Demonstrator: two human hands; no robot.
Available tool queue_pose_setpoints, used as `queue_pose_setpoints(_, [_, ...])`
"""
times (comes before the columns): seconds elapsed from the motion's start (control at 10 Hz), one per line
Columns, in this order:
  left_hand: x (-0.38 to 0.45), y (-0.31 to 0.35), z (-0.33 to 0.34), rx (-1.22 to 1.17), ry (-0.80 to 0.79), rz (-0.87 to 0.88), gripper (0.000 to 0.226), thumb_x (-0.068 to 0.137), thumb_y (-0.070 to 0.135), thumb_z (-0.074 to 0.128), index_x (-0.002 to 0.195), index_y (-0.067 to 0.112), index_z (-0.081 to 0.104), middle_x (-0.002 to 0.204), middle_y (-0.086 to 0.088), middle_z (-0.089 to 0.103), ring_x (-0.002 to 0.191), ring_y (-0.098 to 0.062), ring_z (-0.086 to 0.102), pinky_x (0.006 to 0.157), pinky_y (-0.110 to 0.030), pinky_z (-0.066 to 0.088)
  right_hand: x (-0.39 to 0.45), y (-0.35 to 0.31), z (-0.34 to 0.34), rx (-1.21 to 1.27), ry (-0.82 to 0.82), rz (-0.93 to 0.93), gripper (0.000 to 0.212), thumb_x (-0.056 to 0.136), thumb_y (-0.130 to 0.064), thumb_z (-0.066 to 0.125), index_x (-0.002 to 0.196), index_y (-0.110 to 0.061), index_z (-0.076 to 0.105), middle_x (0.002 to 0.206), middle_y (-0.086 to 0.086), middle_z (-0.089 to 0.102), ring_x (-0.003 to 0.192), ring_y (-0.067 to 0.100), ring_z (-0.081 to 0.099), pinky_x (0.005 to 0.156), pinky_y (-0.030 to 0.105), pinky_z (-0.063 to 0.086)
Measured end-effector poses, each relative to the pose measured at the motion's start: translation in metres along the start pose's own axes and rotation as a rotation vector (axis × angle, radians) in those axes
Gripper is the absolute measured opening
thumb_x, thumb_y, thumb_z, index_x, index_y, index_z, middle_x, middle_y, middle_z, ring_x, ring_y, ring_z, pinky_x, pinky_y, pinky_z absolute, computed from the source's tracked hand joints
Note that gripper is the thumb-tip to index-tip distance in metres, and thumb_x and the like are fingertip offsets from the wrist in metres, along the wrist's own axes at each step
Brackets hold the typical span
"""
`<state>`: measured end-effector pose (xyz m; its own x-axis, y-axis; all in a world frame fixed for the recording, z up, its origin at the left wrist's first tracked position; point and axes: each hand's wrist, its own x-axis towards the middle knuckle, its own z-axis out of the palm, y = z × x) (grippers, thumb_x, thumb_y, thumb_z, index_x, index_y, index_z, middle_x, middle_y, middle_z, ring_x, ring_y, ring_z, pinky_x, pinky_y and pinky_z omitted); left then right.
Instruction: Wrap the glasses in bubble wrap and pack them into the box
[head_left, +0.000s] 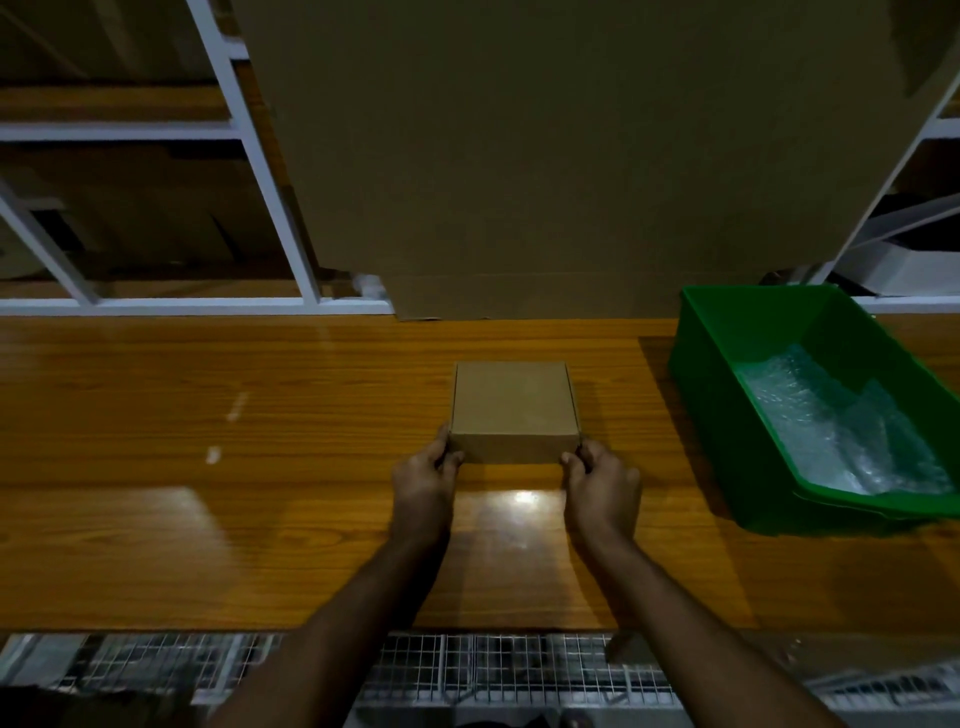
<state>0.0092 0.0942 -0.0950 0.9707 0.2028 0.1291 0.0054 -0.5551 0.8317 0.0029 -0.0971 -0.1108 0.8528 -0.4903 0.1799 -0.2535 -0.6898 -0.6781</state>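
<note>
Our forearms rise from the bottom of the frame to the box (514, 410), closed and flat at the centre of the table (260, 519), with our left hand (423, 480) curled on its near left corner and our right hand (602, 486) curled on its near right corner. Both sit equally near, the box straight ahead between them, so we judge the lid lifts from this near edge. Bubble wrap (841, 431) lies in the green bin (727, 364) at right, nearer our right hand; we see no glasses.
</note>
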Motion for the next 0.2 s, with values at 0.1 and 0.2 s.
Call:
queue_pose_setpoints(0.1, [0.003,-0.005,-0.002,-0.016,-0.047,-0.030,0.050,0.097,0.015,0.064,0.144,0.014,0.049,0.129,-0.006,0.066,0.107,-0.004,0.059,0.080,0.002,0.040,0.003,-0.002,-0.004,-0.037,-0.030,0.002,0.009,0.096,-0.025,0.062,0.102,-0.025,0.069,0.086,-0.005,0.068,0.076,0.009,0.063,0.058,0.026,0.056])
queue_pose_setpoints(0.2, [0.005,-0.007,-0.009,-0.004,-0.096,0.001,0.053,0.098,0.023,0.063,0.148,0.017,0.045,0.138,-0.008,0.061,0.121,-0.014,0.060,0.098,-0.023,0.050,0.006,-0.007,-0.016,-0.076,-0.026,-0.001,0.018,0.098,-0.020,0.060,0.113,-0.023,0.069,0.096,0.000,0.071,0.082,0.014,0.064,0.063,0.031,0.057])
